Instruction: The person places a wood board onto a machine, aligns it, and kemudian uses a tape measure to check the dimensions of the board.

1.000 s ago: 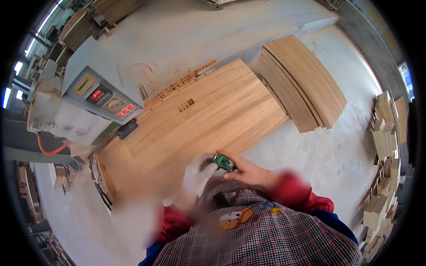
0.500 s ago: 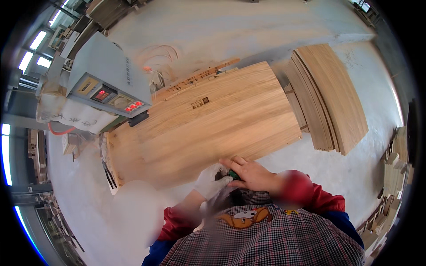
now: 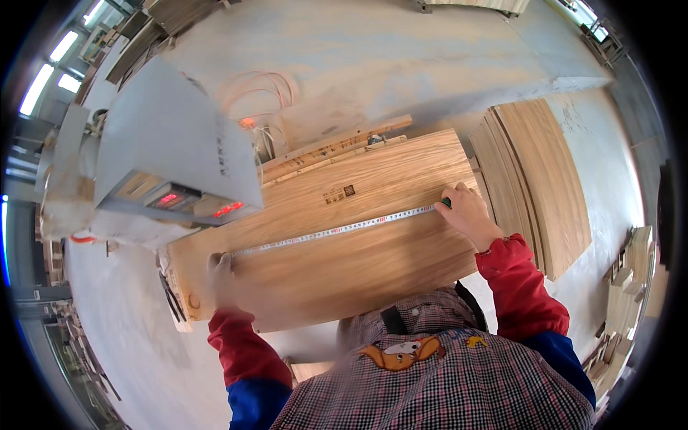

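Note:
A tape measure's white blade is stretched lengthwise across the wooden panel. On the right, my bare right hand is closed round the tape measure's green case, of which only a little shows between the fingers. Toward the panel's left end, my gloved left hand is at the other end of the blade, closed on it. Its fingers are blurred, so the exact grip is hard to see. Both forearms are in red sleeves, reaching over the panel from its near side.
A grey machine box with red lit displays stands over the panel's far left side. To the right lies a stack of wooden panels. Narrow wooden strips run along the far edge, with orange hoses beyond on the floor.
My hands were together near my apron around the green case. Now they are far apart over the panel, left hand to the left, right hand to the right, with the blade drawn out between them.

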`<control>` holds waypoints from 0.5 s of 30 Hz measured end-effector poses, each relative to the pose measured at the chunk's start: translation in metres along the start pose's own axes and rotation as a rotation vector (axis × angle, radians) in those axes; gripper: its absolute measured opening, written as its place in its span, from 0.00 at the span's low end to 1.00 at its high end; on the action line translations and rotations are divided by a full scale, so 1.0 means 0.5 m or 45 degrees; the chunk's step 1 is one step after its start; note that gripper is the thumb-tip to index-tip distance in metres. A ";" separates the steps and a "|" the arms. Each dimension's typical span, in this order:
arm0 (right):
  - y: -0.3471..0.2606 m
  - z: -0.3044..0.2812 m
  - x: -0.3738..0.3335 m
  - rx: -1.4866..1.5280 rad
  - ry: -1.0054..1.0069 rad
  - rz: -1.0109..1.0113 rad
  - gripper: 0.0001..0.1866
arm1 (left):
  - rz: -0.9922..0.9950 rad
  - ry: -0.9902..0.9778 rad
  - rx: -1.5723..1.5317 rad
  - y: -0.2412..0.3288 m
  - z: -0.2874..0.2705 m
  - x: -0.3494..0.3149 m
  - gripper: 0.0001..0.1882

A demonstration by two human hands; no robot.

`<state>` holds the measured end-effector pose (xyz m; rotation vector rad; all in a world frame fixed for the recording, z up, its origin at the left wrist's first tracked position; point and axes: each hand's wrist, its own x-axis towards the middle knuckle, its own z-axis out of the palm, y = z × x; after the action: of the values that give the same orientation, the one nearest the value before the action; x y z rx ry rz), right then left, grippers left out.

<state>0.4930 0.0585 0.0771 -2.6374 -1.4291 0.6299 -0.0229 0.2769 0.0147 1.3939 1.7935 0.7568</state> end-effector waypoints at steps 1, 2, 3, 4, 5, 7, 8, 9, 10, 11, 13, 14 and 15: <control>-0.003 -0.003 0.006 -0.004 -0.004 0.017 0.15 | 0.040 0.020 0.084 -0.007 0.017 0.013 0.06; 0.002 -0.003 0.010 -0.007 0.013 0.039 0.15 | 0.049 0.122 0.313 0.002 0.045 0.018 0.08; 0.007 -0.001 0.014 -0.010 0.031 0.060 0.16 | 0.035 0.120 0.323 0.010 0.064 0.016 0.08; 0.016 0.001 0.019 -0.014 0.047 0.079 0.16 | 0.021 0.120 0.334 0.016 0.078 0.011 0.09; 0.025 0.003 0.026 -0.014 0.083 0.087 0.15 | 0.006 0.127 0.347 0.020 0.086 0.006 0.09; 0.047 0.003 0.046 -0.018 0.153 0.100 0.13 | 0.087 0.114 0.501 0.017 0.103 0.009 0.10; 0.058 0.001 0.056 -0.021 0.178 0.108 0.14 | 0.118 0.126 0.530 0.015 0.115 0.003 0.10; 0.068 -0.006 0.067 -0.025 0.201 0.113 0.14 | 0.147 0.139 0.559 0.012 0.128 -0.003 0.10; 0.077 -0.013 0.080 -0.030 0.224 0.116 0.14 | 0.169 0.125 0.525 0.009 0.143 -0.010 0.10; 0.094 -0.020 0.094 -0.043 0.236 0.115 0.14 | 0.182 0.108 0.492 0.036 0.169 -0.033 0.10; 0.131 -0.033 0.119 -0.065 0.255 0.102 0.14 | 0.168 0.092 0.419 0.079 0.213 -0.067 0.09; 0.152 -0.034 0.134 -0.110 0.280 0.083 0.15 | 0.138 0.097 0.383 0.096 0.233 -0.080 0.09; 0.169 -0.038 0.147 -0.119 0.249 0.083 0.15 | 0.115 0.103 0.344 0.112 0.253 -0.088 0.08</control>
<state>0.6023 0.0733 0.0492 -2.7365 -1.3528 0.3058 0.1186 0.2495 -0.0026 1.6492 1.9632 0.6423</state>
